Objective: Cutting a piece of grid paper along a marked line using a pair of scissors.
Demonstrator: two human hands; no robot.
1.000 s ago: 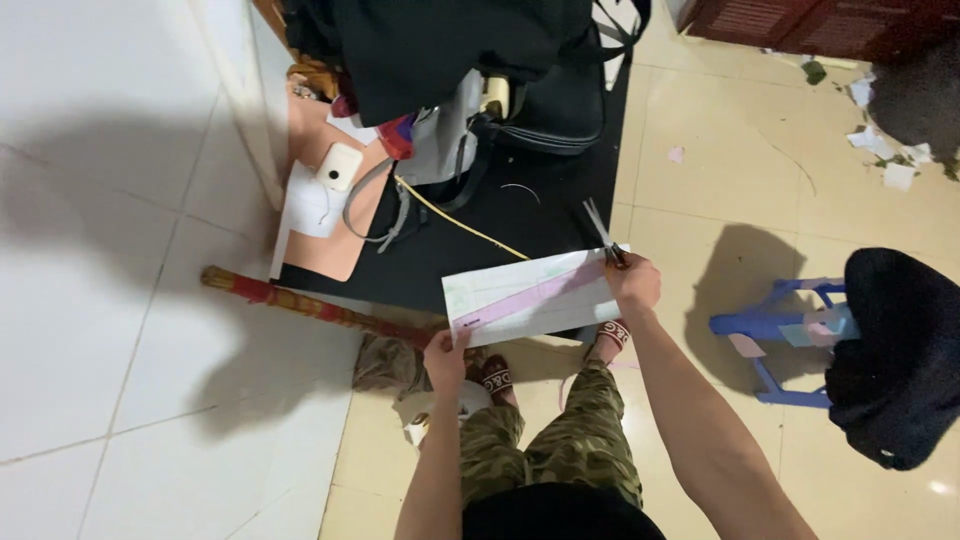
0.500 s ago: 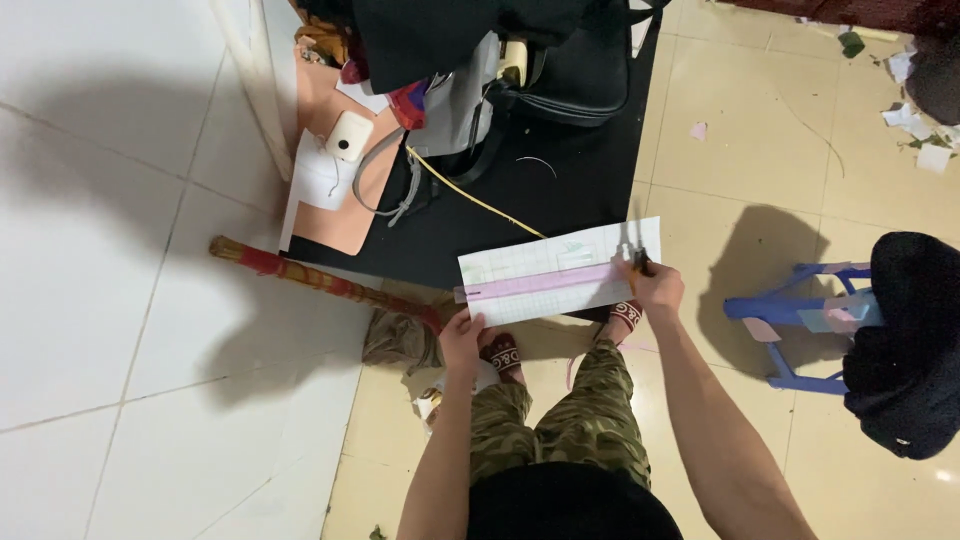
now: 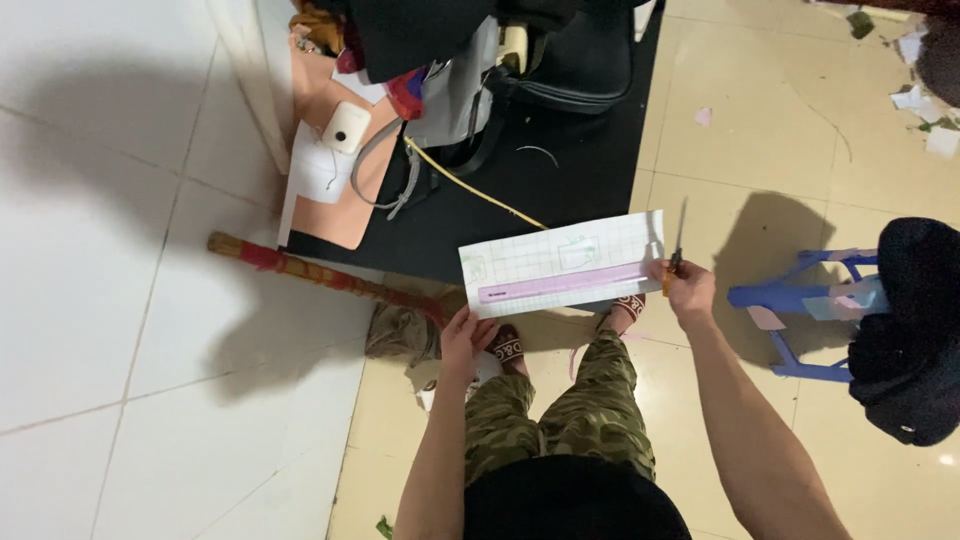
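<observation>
Paper sheet, white with faint grid and a pink band along the lower edge, held flat in mid-air above the knees and sandalled feet, over the edge of the black mat; pinched at its lower left corner by left hand, fingers curled closed on it. Right hand closed around scissors just at the sheet's right edge, blades pointing up and apparently shut, can't tell if touching paper. Nearby: red-wrapped stick lying on floor to the left, blue plastic stool with dark bag to the right, paper scraps top right.
</observation>
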